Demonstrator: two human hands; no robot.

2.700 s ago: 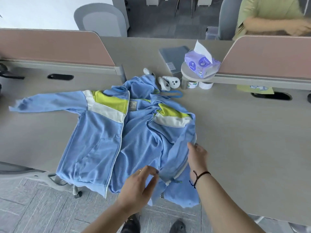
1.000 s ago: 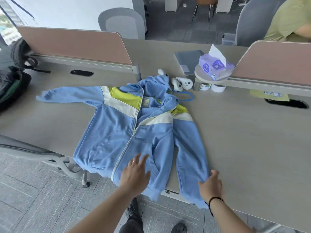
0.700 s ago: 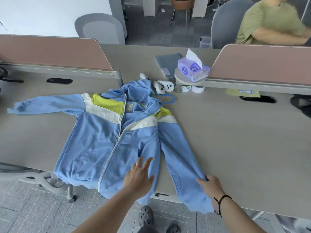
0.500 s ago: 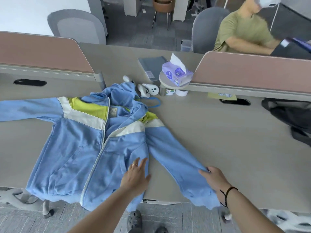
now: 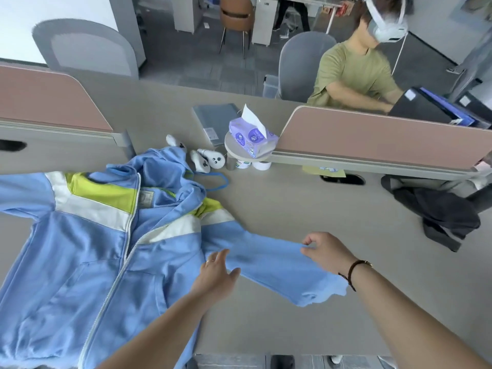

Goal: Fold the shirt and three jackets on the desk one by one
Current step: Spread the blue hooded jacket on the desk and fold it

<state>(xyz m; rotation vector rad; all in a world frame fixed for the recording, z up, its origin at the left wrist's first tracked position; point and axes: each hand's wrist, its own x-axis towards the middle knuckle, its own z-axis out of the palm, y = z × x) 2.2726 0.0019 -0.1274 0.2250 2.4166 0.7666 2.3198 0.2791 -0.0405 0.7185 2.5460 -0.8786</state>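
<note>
On the desk [image 5: 332, 209], left hand [image 5: 217, 275] flat on the jacket [image 5: 101, 262], right hand [image 5: 328, 250] pinching the sleeve [image 5: 269, 258]; I'd pull it taut first.

A grey desk [image 5: 306, 209] carries a light blue zip jacket [image 5: 101, 262] with yellow and white bands, spread flat, its hem hanging over the near edge. Behind its hood lie white controllers [image 5: 210, 159] and a blue cord loop [image 5: 221, 179]. A grey folder [image 5: 215, 121] lies farther back. A dark garment [image 5: 442, 217] sits crumpled at the right.
</note>
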